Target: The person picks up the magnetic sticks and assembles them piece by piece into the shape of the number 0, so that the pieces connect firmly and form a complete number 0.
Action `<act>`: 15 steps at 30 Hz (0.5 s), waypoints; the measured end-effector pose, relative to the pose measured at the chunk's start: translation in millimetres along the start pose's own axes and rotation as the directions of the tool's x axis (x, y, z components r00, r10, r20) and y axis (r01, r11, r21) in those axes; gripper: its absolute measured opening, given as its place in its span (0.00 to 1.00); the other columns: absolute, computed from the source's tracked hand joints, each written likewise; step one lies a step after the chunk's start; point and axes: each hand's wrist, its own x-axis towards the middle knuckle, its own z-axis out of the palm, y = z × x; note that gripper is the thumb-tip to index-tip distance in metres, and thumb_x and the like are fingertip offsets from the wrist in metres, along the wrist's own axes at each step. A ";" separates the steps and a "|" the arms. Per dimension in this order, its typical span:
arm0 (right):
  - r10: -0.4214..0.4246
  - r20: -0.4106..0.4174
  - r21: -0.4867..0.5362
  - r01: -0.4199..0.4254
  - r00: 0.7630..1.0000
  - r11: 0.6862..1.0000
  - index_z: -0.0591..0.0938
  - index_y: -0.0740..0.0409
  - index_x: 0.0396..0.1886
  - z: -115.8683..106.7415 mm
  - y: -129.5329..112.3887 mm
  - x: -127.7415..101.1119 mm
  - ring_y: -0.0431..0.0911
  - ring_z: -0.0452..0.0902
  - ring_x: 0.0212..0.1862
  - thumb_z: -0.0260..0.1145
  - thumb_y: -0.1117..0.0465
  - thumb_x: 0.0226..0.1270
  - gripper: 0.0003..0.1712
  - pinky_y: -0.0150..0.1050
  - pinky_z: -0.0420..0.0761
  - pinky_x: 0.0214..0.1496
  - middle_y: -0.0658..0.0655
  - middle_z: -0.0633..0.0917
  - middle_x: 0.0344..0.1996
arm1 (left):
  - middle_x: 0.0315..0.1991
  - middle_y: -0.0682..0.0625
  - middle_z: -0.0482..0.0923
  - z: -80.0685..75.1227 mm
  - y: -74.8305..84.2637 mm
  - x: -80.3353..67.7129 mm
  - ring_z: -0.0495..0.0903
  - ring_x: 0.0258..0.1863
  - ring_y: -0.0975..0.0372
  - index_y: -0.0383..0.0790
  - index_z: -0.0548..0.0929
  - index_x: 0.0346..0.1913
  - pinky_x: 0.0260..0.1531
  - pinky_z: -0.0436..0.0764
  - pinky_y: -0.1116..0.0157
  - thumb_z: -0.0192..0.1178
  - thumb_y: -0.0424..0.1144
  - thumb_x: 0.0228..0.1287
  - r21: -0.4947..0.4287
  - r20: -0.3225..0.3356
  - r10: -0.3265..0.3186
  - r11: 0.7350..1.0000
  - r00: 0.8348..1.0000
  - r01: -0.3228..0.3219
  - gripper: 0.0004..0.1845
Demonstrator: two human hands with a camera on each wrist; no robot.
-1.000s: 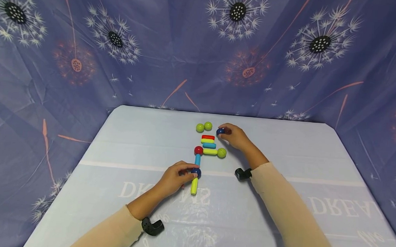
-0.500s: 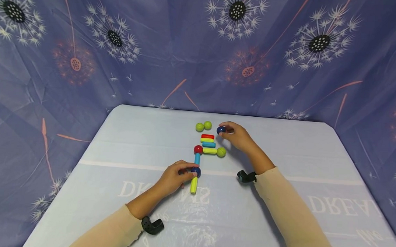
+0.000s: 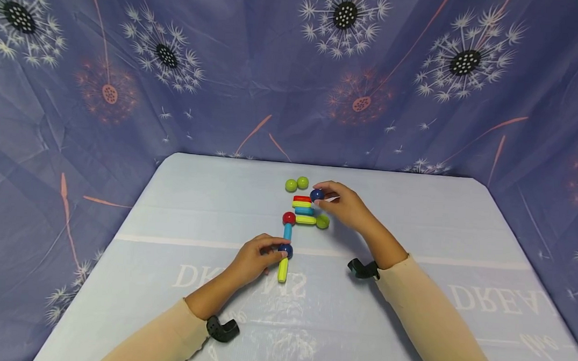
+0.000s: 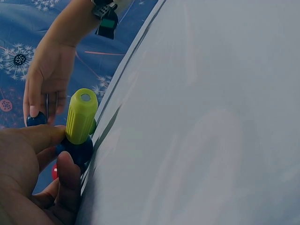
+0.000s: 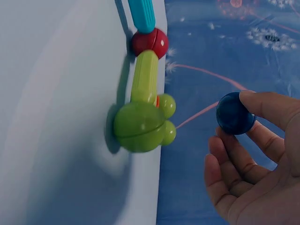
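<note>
My left hand (image 3: 254,260) pinches the dark blue ball (image 3: 285,250) that joins the yellow-green rod (image 3: 283,270) to the blue rod (image 3: 288,231), probably to steady the chain; beyond that ball, the red ball (image 3: 289,218) and a second yellow-green rod (image 3: 306,220); further still, my right hand (image 3: 344,203) pinches another blue ball (image 3: 317,194) over the stacked rods (image 3: 303,205), which crowd it; two green balls (image 3: 296,183) lie behind.

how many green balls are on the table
3: two green balls side by side at the far end, and one green ball on the right tip of the yellow-green stick, near the right hand. Others may be hidden.
</note>
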 end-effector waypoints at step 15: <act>-0.116 0.045 -0.026 0.117 0.992 0.993 0.80 0.44 0.64 11.4 -15.7 -28.1 0.49 0.78 0.59 0.69 0.54 0.70 0.23 0.50 0.79 0.62 0.51 0.82 0.56 | 0.43 0.51 0.78 0.9 -0.9 1.8 0.75 0.34 0.60 0.57 0.88 0.54 0.21 0.80 0.68 0.69 0.47 0.65 0.018 -0.006 -0.007 1.000 1.000 0.007 0.15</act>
